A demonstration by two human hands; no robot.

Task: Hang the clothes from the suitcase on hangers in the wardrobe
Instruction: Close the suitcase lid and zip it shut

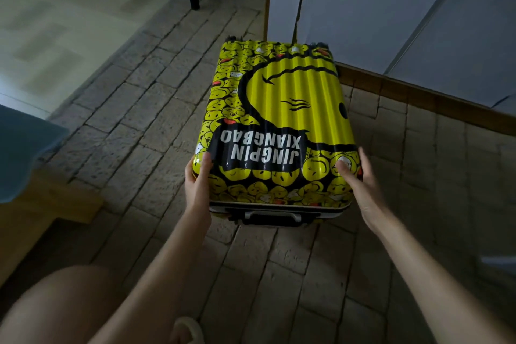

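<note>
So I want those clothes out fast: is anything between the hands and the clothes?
Yes. The yellow suitcase lies flat on the floor, closed, so its shell covers whatever is inside; no clothes show. The left hand and right hand grip its near corners.

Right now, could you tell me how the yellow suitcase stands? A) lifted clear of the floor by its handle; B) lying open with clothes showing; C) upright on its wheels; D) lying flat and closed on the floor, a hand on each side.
D: the yellow suitcase lies flat and closed on the brick-pattern floor, the left hand and right hand holding its near corners.
</note>
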